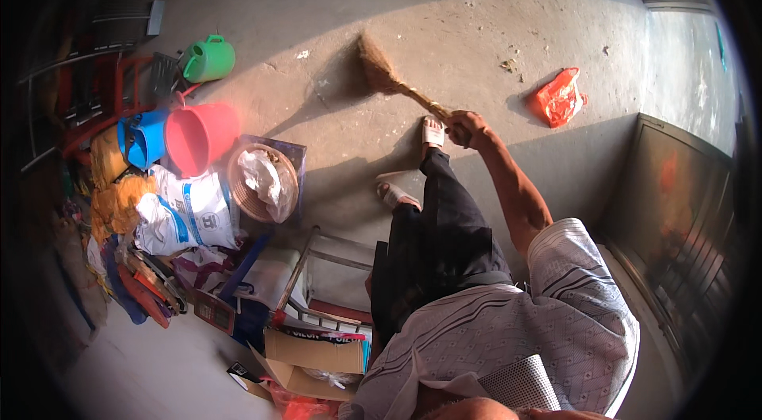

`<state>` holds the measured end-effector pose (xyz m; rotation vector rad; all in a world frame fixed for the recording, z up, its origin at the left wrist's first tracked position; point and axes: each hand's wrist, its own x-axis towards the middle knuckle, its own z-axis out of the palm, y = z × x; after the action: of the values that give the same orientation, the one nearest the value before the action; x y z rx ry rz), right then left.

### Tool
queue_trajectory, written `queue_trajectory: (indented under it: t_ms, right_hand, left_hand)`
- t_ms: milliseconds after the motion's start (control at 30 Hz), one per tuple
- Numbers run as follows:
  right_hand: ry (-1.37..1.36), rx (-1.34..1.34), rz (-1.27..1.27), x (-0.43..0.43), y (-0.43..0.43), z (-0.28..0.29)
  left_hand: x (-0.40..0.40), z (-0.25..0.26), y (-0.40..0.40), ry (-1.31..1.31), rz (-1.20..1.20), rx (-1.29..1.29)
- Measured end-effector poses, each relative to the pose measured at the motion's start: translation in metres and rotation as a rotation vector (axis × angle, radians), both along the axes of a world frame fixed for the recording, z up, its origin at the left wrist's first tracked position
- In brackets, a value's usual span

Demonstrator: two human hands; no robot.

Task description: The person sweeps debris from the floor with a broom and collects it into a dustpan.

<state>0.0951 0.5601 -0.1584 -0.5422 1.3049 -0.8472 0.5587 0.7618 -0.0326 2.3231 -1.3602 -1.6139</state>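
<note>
My right hand (467,128) is closed around the handle of a straw broom (378,65), just beyond my sandaled feet. The broom's bristles point up and left in the view and look to be on the concrete floor (333,116). To the right of my hand lies a crumpled red plastic bag (560,98), with small bits of debris (509,65) beside it. My left hand is hidden behind my dark trousers and body.
At left are a green watering can (209,60), a pink bucket (201,137), a blue container (143,137), a woven hat (262,182) and white sacks (196,208). A metal rack (339,259) and an open cardboard box (315,354) stand near my legs; a metal door (673,205) is right.
</note>
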Motion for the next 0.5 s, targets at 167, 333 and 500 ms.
queue_trajectory:
  t_ms: [167,333,500]
  right_hand:
    - [-0.196,0.515,-0.75,-0.145,0.057,0.046]
    - [-0.092,0.455,-0.976,-0.194,0.107,0.069]
    - [-0.029,0.41,-1.067,-0.192,0.128,0.103]
  left_hand:
    - [-0.034,0.007,-0.069,0.003,-0.138,-0.02]
    - [-0.061,0.007,-0.125,0.007,-0.265,-0.054]
    - [-0.077,-0.001,-0.171,0.013,-0.355,-0.119]
